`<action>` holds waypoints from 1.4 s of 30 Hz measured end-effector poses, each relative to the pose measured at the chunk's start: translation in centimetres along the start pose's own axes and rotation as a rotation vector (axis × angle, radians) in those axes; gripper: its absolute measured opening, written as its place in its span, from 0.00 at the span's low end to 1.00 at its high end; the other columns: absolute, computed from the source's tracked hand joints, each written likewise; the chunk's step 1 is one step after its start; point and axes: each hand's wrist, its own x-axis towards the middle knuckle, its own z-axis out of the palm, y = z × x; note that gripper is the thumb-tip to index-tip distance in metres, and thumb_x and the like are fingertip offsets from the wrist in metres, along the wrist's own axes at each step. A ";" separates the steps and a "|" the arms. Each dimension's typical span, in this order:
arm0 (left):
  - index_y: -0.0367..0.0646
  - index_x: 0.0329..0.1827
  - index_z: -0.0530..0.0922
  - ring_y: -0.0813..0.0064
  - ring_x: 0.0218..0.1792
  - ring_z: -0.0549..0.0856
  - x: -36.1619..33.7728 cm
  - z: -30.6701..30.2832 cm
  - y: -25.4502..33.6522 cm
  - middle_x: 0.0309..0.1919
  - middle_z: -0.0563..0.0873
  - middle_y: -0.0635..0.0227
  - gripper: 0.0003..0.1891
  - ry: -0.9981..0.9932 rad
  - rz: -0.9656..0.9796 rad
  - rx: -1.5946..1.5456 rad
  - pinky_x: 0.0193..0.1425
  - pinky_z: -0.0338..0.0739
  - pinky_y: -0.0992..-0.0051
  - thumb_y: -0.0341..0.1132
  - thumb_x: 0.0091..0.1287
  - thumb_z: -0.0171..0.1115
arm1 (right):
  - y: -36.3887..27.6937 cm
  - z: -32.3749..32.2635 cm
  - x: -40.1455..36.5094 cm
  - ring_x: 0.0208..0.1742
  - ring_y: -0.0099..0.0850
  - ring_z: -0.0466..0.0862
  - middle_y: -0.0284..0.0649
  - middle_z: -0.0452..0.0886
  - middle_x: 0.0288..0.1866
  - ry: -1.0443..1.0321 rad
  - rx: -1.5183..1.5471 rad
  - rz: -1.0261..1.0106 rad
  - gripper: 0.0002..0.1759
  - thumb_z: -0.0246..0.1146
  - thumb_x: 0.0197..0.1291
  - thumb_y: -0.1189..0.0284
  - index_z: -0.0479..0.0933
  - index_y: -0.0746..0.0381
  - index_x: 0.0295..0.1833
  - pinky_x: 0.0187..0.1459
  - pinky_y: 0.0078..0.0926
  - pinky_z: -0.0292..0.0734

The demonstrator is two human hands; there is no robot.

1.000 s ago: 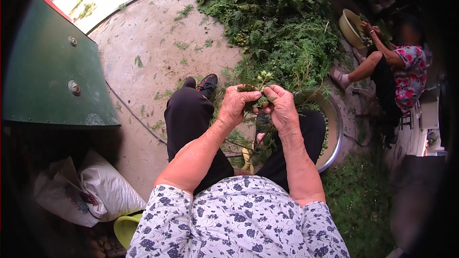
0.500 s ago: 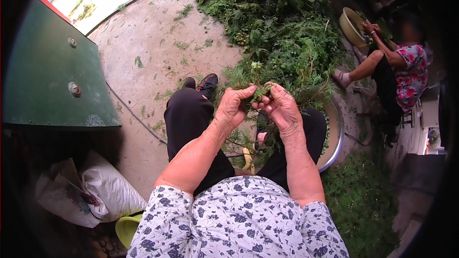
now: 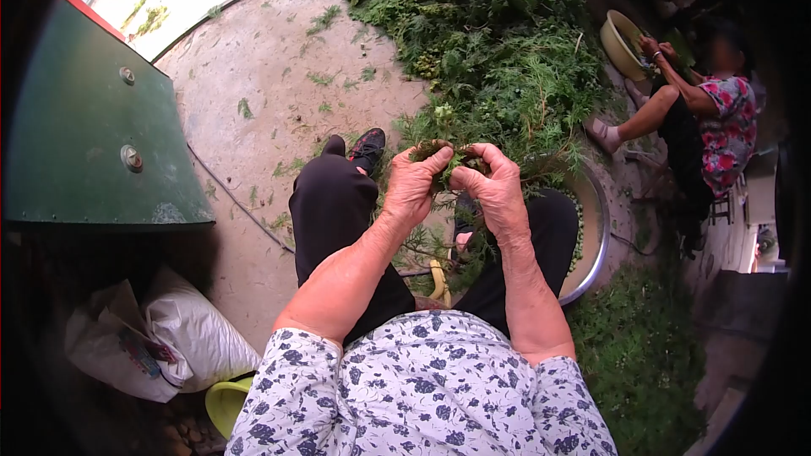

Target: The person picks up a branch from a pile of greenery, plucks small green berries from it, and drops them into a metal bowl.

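Observation:
Above my knees, my left hand is closed round a leafy evergreen sprig with pale green cones or berries at its top. My right hand meets it from the right, thumb and forefinger bent together at the sprig's side. What lies between those right fingertips is too small to make out. Beyond my hands spreads a big heap of cut evergreen branches. A metal-rimmed basin stands beside my right knee, partly hidden by it, with small green round pieces inside.
A person sits at the right, hands over a yellowish basin. Loose greenery covers the ground at lower right. White sacks and a yellow-green basin stand at lower left, below a green metal panel. A cable crosses the floor.
My right hand has turned inward, its thumb and forefinger now bent together against the sprig. My left hand keeps its hold nearly in place, a little more closed.

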 end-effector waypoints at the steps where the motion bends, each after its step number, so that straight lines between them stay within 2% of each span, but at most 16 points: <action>1: 0.37 0.40 0.79 0.77 0.36 0.80 0.0 -0.1 -0.1 0.35 0.83 0.70 0.08 -0.009 0.018 0.065 0.40 0.75 0.79 0.27 0.58 0.65 | 0.1 0.0 0.0 0.29 0.19 0.79 0.33 0.77 0.31 -0.006 -0.094 -0.024 0.12 0.64 0.53 0.78 0.73 0.68 0.44 0.29 0.15 0.75; 4: 0.37 0.39 0.79 0.77 0.33 0.80 0.3 -0.6 -0.6 0.34 0.83 0.69 0.07 -0.031 0.055 0.128 0.37 0.75 0.79 0.27 0.59 0.64 | 1.2 0.1 0.5 0.30 0.20 0.79 0.34 0.74 0.32 0.039 -0.140 -0.080 0.09 0.63 0.52 0.81 0.75 0.70 0.40 0.30 0.17 0.79; 8: 0.38 0.39 0.79 0.78 0.28 0.80 0.4 -0.3 -0.4 0.32 0.82 0.69 0.06 -0.007 0.110 0.215 0.31 0.76 0.79 0.26 0.59 0.64 | 0.6 -0.2 0.6 0.29 0.20 0.79 0.33 0.74 0.28 0.035 -0.303 -0.140 0.05 0.63 0.53 0.80 0.75 0.69 0.36 0.26 0.15 0.76; 10: 0.38 0.38 0.78 0.78 0.24 0.78 0.0 0.2 0.2 0.28 0.81 0.69 0.06 -0.016 -0.018 0.180 0.23 0.76 0.79 0.26 0.59 0.63 | 0.1 -0.5 0.6 0.28 0.20 0.78 0.33 0.73 0.25 -0.035 0.013 0.150 0.04 0.61 0.56 0.79 0.75 0.67 0.36 0.22 0.15 0.72; 11: 0.38 0.38 0.78 0.78 0.24 0.78 0.1 0.1 0.2 0.28 0.81 0.69 0.06 -0.014 -0.020 0.180 0.23 0.76 0.79 0.26 0.59 0.63 | 0.5 -0.9 0.9 0.28 0.20 0.78 0.33 0.73 0.25 -0.034 0.014 0.152 0.04 0.61 0.56 0.79 0.75 0.67 0.36 0.22 0.15 0.72; 13: 0.38 0.37 0.77 0.79 0.21 0.77 0.3 0.0 0.0 0.26 0.80 0.70 0.06 0.023 -0.042 0.127 0.18 0.74 0.80 0.28 0.60 0.63 | 2.3 -2.0 1.5 0.27 0.20 0.77 0.34 0.75 0.26 -0.072 0.412 0.222 0.03 0.60 0.58 0.78 0.75 0.67 0.37 0.21 0.14 0.68; 14: 0.38 0.37 0.77 0.79 0.21 0.77 0.2 0.1 0.1 0.26 0.80 0.70 0.06 0.022 -0.043 0.128 0.18 0.74 0.80 0.28 0.60 0.63 | 2.6 -2.2 1.6 0.28 0.22 0.77 0.36 0.77 0.29 -0.078 0.495 0.226 0.06 0.60 0.59 0.76 0.74 0.66 0.41 0.23 0.17 0.69; 17: 0.38 0.37 0.77 0.79 0.21 0.77 -0.1 0.3 0.6 0.27 0.80 0.69 0.07 -0.084 -0.043 0.185 0.17 0.75 0.80 0.31 0.60 0.63 | 2.2 -3.1 1.5 0.31 0.25 0.78 0.38 0.78 0.32 -0.098 0.582 0.183 0.08 0.59 0.60 0.75 0.72 0.65 0.44 0.26 0.18 0.70; 18: 0.38 0.37 0.78 0.81 0.21 0.78 -0.2 0.4 0.7 0.26 0.80 0.70 0.07 -0.067 -0.044 0.213 0.17 0.75 0.81 0.32 0.60 0.63 | 2.3 -3.1 1.5 0.34 0.28 0.78 0.39 0.77 0.34 -0.033 0.626 0.164 0.10 0.59 0.61 0.73 0.71 0.64 0.47 0.27 0.20 0.71; 22: 0.37 0.36 0.80 0.82 0.22 0.78 -0.4 1.2 0.7 0.26 0.81 0.71 0.09 -0.033 0.001 0.285 0.17 0.75 0.81 0.35 0.60 0.64 | 2.5 -3.7 2.0 0.31 0.28 0.77 0.38 0.77 0.35 -0.052 0.784 0.102 0.08 0.58 0.61 0.73 0.73 0.64 0.45 0.26 0.20 0.70; 25: 0.37 0.36 0.80 0.82 0.24 0.78 -0.2 1.0 0.6 0.25 0.81 0.71 0.09 -0.049 0.033 0.317 0.19 0.75 0.82 0.34 0.59 0.64 | 2.7 -3.9 2.3 0.31 0.27 0.76 0.38 0.77 0.35 -0.019 0.736 0.101 0.08 0.58 0.62 0.73 0.73 0.64 0.45 0.26 0.20 0.69; 31: 0.39 0.34 0.81 0.84 0.23 0.78 -0.2 0.6 0.7 0.24 0.81 0.74 0.08 -0.072 0.009 0.457 0.23 0.74 0.83 0.35 0.57 0.66 | 1.3 -2.6 1.5 0.25 0.20 0.75 0.34 0.77 0.31 0.000 0.546 0.108 0.16 0.61 0.60 0.68 0.72 0.67 0.49 0.21 0.15 0.67; 35: 0.41 0.31 0.81 0.88 0.21 0.75 -0.5 0.8 1.2 0.23 0.80 0.76 0.06 -0.077 -0.013 0.498 0.21 0.71 0.85 0.33 0.56 0.67 | 1.0 -1.6 1.3 0.26 0.20 0.77 0.35 0.77 0.31 -0.003 0.368 0.049 0.19 0.65 0.55 0.73 0.71 0.68 0.51 0.22 0.13 0.70; 37: 0.42 0.31 0.81 0.87 0.21 0.76 -0.4 0.7 1.1 0.22 0.80 0.77 0.06 -0.068 -0.015 0.491 0.22 0.70 0.85 0.34 0.56 0.67 | 0.5 -1.1 1.1 0.24 0.18 0.75 0.35 0.76 0.29 0.105 0.241 0.038 0.19 0.65 0.55 0.76 0.70 0.70 0.51 0.21 0.11 0.68; 41: 0.43 0.29 0.81 0.87 0.20 0.74 -0.5 0.9 0.9 0.21 0.79 0.78 0.05 -0.009 -0.036 0.354 0.21 0.65 0.83 0.33 0.54 0.67 | 1.3 -1.5 1.4 0.25 0.19 0.75 0.35 0.77 0.30 0.080 0.287 0.056 0.17 0.63 0.56 0.78 0.70 0.70 0.51 0.21 0.12 0.68; 42: 0.43 0.29 0.81 0.87 0.20 0.74 -0.5 1.0 1.1 0.21 0.79 0.78 0.05 -0.009 -0.036 0.354 0.21 0.65 0.83 0.33 0.54 0.67 | 1.6 -1.7 1.6 0.25 0.20 0.75 0.35 0.77 0.30 0.032 0.424 0.105 0.16 0.62 0.57 0.78 0.70 0.70 0.50 0.22 0.14 0.68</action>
